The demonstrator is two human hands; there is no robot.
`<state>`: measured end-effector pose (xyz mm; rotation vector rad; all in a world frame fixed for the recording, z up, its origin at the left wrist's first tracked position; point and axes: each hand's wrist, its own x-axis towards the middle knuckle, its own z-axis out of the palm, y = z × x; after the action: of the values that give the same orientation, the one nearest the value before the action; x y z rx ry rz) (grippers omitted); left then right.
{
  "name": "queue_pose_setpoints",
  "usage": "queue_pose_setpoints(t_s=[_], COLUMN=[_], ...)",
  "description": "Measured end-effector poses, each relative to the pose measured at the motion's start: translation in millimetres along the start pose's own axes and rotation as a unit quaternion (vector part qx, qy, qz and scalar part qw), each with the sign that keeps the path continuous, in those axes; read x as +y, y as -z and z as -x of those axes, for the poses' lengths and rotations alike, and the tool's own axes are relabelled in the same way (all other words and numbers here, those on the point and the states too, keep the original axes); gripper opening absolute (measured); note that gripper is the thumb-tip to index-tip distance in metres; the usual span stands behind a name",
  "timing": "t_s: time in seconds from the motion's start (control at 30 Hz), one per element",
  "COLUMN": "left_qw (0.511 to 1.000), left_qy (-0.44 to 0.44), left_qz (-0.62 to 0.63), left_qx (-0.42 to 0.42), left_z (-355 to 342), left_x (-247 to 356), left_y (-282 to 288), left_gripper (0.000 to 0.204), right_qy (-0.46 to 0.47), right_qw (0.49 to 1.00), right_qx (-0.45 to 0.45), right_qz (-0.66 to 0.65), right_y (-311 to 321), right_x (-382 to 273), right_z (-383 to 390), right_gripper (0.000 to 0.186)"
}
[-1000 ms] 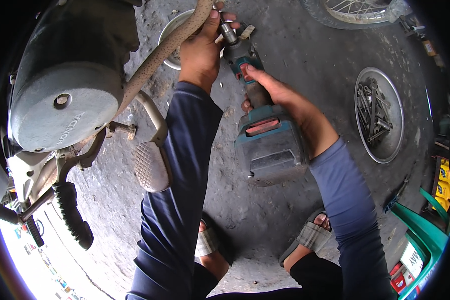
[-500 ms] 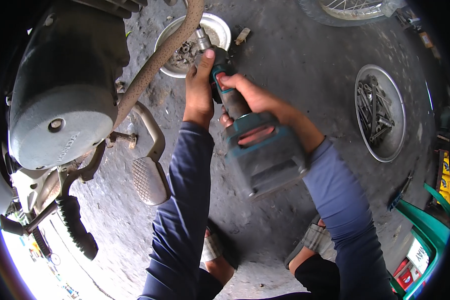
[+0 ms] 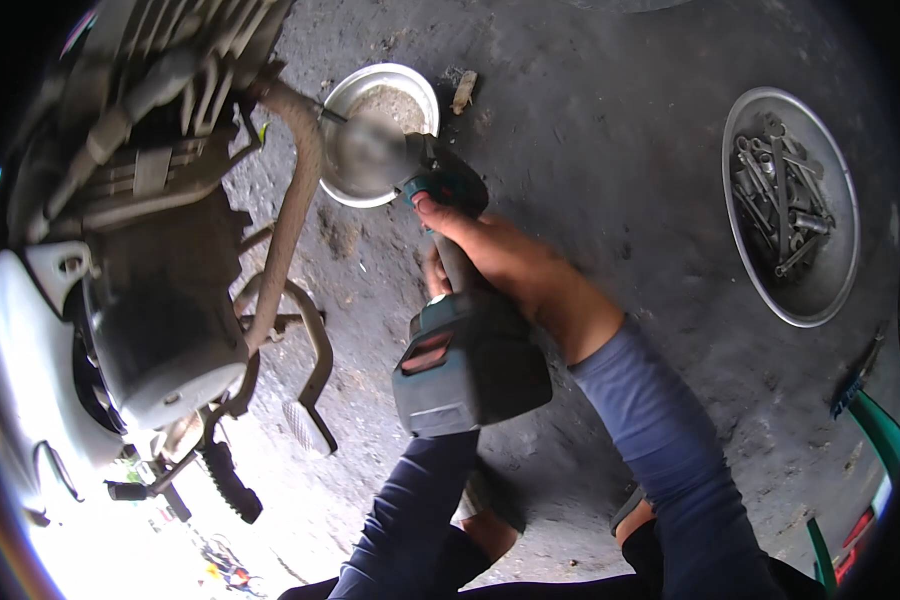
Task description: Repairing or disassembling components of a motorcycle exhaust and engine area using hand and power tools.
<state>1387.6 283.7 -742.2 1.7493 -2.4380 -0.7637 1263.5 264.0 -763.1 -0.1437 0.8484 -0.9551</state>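
Right of the exhaust pipe (image 3: 301,180), the right hand's grip (image 3: 495,255) wraps the power tool (image 3: 470,360), thumb by its red switch (image 3: 419,199), likely for control; left hand's grip hidden, cannot tell

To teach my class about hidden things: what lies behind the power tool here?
Behind the power tool, parts of the round metal bowl and floor show, and the left sleeve runs out of sight. The left hand is unseen, probably covered, like part of the bowl.
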Motion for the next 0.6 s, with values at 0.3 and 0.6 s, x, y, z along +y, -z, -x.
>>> queue_pose_setpoints(t_s=[0.3,0.6], left_qw=[0.992,0.986], left_qy=[0.0,-0.008], left_qz=[-0.123,-0.158], left_qx=[0.014,0.048], left_z=[-22,-43], left_x=[-6,-12], left_y=[6,-16], left_gripper=[0.054,0.061], right_qy=[0.165,0.156], right_qw=[0.981,0.955], right_qx=[0.097,0.183], right_qz=[0.045,0.176], right_y=[-5,-4], right_x=[8,2], right_z=[-13,-13], right_gripper=[0.057,0.067])
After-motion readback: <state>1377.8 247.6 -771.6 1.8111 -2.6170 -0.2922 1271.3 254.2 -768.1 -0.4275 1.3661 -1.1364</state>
